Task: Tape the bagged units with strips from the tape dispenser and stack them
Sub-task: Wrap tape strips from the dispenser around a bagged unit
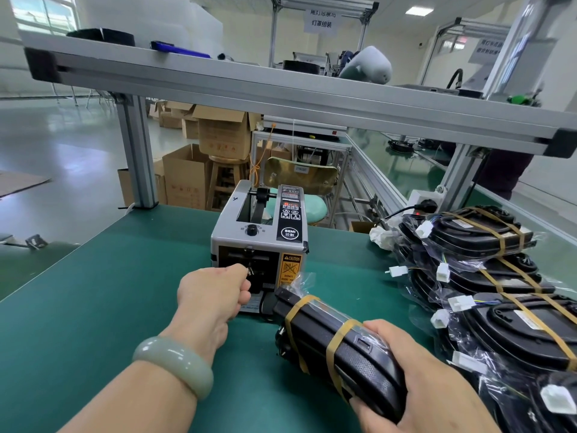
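Workbench with green mat, seen from the head camera. Tape dispenser, a grey box with a black knob and a yellow caution label, stands upright toward the far edge, about midway along it. Left hand, with a pale green bangle on the wrist, has its fingers curled, and thumb and forefinger meet at the dispenser's front outlet; whether a strip lies between them cannot be told. Right hand grips the near end of a bagged unit, fingers wrapped round it. This black unit, in clear film and crossed by two tan tape bands, lies toward the near edge, its far end just beside the dispenser's front right corner. Stack of taped bagged units, with white connectors protruding, occupies the right edge. Aluminium frame shelf spans overhead; cardboard boxes stand beyond the far edge.
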Demonstrator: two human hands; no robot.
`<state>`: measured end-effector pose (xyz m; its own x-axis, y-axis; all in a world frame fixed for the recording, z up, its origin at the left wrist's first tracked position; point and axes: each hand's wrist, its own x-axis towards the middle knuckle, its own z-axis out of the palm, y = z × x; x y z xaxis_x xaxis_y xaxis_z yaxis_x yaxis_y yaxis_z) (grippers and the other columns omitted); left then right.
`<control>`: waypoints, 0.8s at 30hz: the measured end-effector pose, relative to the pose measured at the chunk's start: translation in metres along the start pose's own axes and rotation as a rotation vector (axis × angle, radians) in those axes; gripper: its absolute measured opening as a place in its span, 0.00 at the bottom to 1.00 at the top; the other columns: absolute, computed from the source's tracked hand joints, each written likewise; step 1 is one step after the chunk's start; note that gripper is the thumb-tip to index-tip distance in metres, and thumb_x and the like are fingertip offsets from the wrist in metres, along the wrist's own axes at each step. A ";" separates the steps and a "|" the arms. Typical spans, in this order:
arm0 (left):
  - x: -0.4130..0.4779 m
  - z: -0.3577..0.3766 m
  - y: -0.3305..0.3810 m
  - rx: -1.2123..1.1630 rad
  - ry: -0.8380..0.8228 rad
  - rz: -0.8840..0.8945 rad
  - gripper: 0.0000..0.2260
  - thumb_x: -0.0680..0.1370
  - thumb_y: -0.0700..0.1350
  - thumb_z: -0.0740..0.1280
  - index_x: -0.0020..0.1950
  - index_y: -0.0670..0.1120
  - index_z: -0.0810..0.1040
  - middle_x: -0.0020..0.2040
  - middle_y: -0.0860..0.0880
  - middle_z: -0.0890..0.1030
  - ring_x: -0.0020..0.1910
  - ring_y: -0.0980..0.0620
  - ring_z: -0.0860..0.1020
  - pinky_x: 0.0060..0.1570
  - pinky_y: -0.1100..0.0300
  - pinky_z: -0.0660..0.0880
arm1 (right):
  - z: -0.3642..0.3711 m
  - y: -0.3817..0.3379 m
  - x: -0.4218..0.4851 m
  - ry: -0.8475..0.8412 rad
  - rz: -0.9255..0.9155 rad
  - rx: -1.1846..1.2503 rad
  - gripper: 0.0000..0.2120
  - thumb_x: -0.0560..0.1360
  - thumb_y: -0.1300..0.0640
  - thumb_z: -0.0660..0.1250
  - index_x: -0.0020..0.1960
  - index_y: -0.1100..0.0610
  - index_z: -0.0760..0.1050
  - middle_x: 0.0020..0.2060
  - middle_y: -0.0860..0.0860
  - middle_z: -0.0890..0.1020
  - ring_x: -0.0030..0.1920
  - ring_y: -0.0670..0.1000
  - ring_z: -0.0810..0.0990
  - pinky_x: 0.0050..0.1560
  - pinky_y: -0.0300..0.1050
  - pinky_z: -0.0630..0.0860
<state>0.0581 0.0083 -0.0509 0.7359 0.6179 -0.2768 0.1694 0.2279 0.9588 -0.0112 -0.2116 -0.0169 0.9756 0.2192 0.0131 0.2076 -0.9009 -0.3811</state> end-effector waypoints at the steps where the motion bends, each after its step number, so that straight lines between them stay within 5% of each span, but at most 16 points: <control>1: 0.000 -0.003 -0.003 0.007 -0.012 -0.011 0.07 0.72 0.39 0.66 0.33 0.43 0.77 0.25 0.51 0.77 0.22 0.56 0.72 0.20 0.67 0.67 | 0.005 -0.007 -0.005 0.025 -0.053 0.046 0.33 0.57 0.38 0.63 0.57 0.25 0.50 0.52 0.31 0.74 0.49 0.35 0.75 0.48 0.24 0.69; 7: -0.003 -0.018 -0.007 -0.027 -0.179 -0.050 0.07 0.75 0.42 0.66 0.36 0.45 0.76 0.25 0.53 0.77 0.21 0.60 0.72 0.20 0.68 0.67 | 0.011 0.010 -0.006 0.105 -0.071 0.131 0.36 0.54 0.37 0.60 0.58 0.25 0.48 0.51 0.32 0.75 0.49 0.34 0.75 0.47 0.24 0.69; 11: -0.002 -0.028 -0.010 -0.027 -0.208 -0.010 0.06 0.77 0.43 0.67 0.39 0.45 0.77 0.27 0.53 0.78 0.22 0.59 0.73 0.21 0.68 0.68 | 0.013 0.009 -0.006 0.132 -0.101 0.113 0.37 0.51 0.35 0.58 0.56 0.20 0.44 0.56 0.18 0.54 0.53 0.27 0.66 0.44 0.21 0.67; 16: -0.005 -0.030 -0.011 -0.109 -0.296 -0.072 0.05 0.77 0.45 0.67 0.42 0.46 0.77 0.29 0.52 0.79 0.24 0.58 0.74 0.22 0.68 0.69 | 0.013 0.012 -0.005 0.156 -0.105 0.110 0.37 0.49 0.33 0.55 0.56 0.20 0.45 0.57 0.19 0.57 0.51 0.28 0.70 0.44 0.24 0.69; 24: 0.014 -0.033 -0.015 -0.008 0.294 0.288 0.05 0.74 0.46 0.68 0.38 0.51 0.77 0.35 0.55 0.77 0.33 0.53 0.73 0.32 0.63 0.68 | 0.015 0.016 -0.003 0.141 -0.135 0.129 0.38 0.51 0.34 0.59 0.57 0.21 0.45 0.57 0.18 0.54 0.53 0.25 0.65 0.46 0.21 0.68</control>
<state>0.0436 0.0383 -0.0712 0.5339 0.8456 -0.0043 -0.0220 0.0190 0.9996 -0.0120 -0.2215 -0.0369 0.9418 0.2717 0.1980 0.3349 -0.8096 -0.4821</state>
